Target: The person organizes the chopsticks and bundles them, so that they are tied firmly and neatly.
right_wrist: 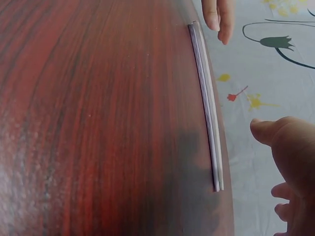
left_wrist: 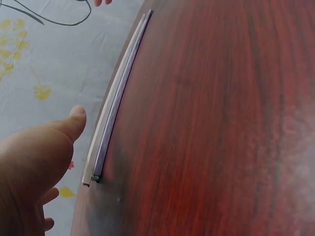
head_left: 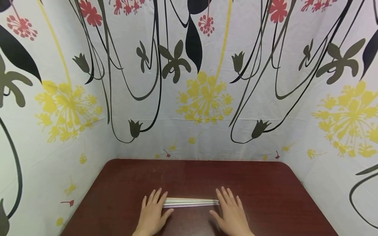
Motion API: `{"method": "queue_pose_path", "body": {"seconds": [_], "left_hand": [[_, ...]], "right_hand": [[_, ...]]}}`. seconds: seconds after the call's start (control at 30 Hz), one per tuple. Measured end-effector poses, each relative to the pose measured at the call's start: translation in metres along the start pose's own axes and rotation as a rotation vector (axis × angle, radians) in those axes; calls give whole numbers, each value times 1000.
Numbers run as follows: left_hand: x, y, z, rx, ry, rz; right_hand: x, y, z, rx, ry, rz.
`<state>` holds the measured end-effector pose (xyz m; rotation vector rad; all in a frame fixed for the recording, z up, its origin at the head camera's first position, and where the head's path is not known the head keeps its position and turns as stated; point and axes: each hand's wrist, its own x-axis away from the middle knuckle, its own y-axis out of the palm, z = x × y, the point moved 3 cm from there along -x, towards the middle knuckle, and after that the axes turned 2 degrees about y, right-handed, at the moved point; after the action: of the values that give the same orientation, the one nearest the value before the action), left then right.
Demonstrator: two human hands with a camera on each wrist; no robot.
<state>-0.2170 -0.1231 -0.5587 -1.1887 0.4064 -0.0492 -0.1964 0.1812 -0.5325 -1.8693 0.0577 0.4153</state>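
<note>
Two long, thin, pale strips lie side by side across the dark red table, one whitish and one faintly lilac. Their exact kind cannot be told. In the left wrist view the near ends of the strips look dark. My left hand is by the left end with its fingers straight and spread. At the right end is my right hand, its fingers extended as well. Both wrist views show the thumbs apart from the strips. Neither hand grips anything.
The wooden table has rounded far corners and a shiny surface. Around it hangs a white cloth printed with yellow, red and dark green flowers, close to the table's back and sides.
</note>
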Motion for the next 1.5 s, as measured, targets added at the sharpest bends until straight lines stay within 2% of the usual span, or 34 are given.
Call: {"method": "queue_pose_path", "body": {"seconds": [0.2,0.57,0.77,0.93,1.2,1.3,1.5], "left_hand": [[-3,0,0,29,4,-28],[-8,9,-3,62,28,-66],[-9,14,-4,40,37,-68],[-7,19,-4,32,65,-79],[-9,19,0,34,119,-111],[-9,20,1,4,144,-88],[-8,20,4,-97,233,18]], "right_hand": [[-3,2,0,-3,-19,20],[-11,9,1,-23,-24,-21],[-21,16,0,-14,-62,-22],[-25,23,-2,-39,-78,-59],[-24,33,-5,-1,-188,-73],[-25,37,-6,25,-245,-47],[-33,46,-10,95,-353,92]]}}
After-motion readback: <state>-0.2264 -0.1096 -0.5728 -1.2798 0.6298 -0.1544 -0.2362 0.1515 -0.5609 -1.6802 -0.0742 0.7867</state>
